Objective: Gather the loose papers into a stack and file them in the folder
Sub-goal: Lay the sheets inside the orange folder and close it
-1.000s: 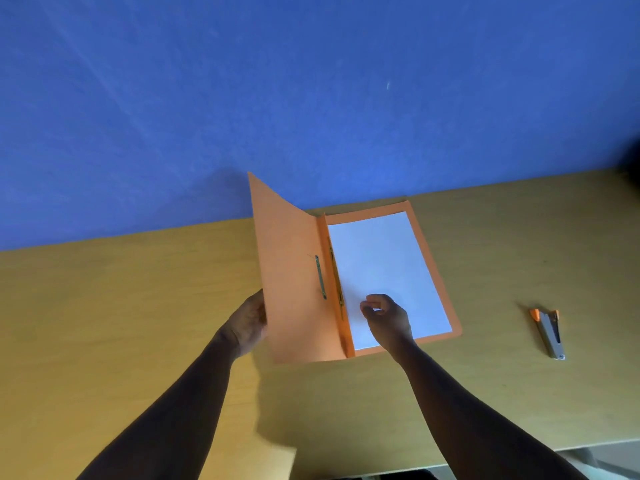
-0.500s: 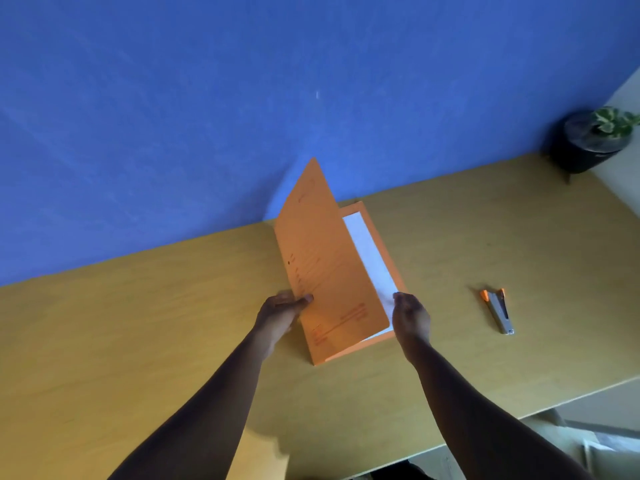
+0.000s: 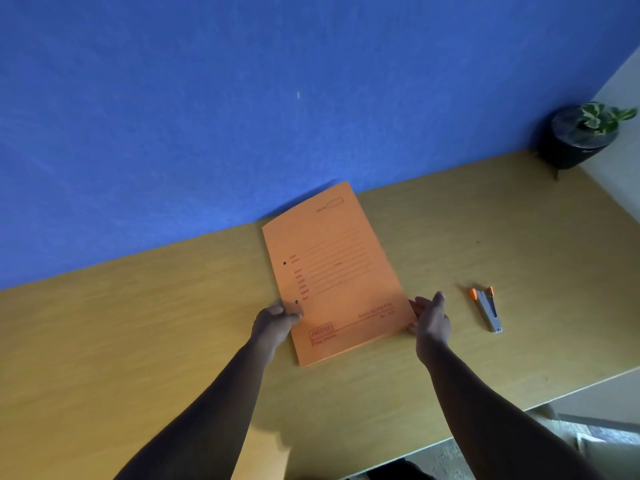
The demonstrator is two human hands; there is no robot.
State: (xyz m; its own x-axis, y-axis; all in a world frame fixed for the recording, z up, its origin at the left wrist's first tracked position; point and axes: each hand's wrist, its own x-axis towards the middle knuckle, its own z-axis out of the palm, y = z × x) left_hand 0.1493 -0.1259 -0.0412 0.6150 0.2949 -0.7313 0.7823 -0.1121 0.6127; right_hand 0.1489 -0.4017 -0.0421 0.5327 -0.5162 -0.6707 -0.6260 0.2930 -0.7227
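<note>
**Closed folder between two hands**

The orange folder (image 3: 337, 275) lies shut and flat on the wooden tabletop (image 3: 138, 323), at the centre of the frame, its printed cover up and its far end toward the blue wall (image 3: 242, 98). The left hand (image 3: 275, 322) rests on the folder's lower-left edge, thumb on the cover near a punched hole. The right hand (image 3: 431, 320) is loosely spread, fingertips touching the lower-right edge. No papers show. Right of the folder, apart from it, lies a grey-and-orange stapler (image 3: 486, 308). A potted plant (image 3: 581, 136) stands in the upper right.
</note>
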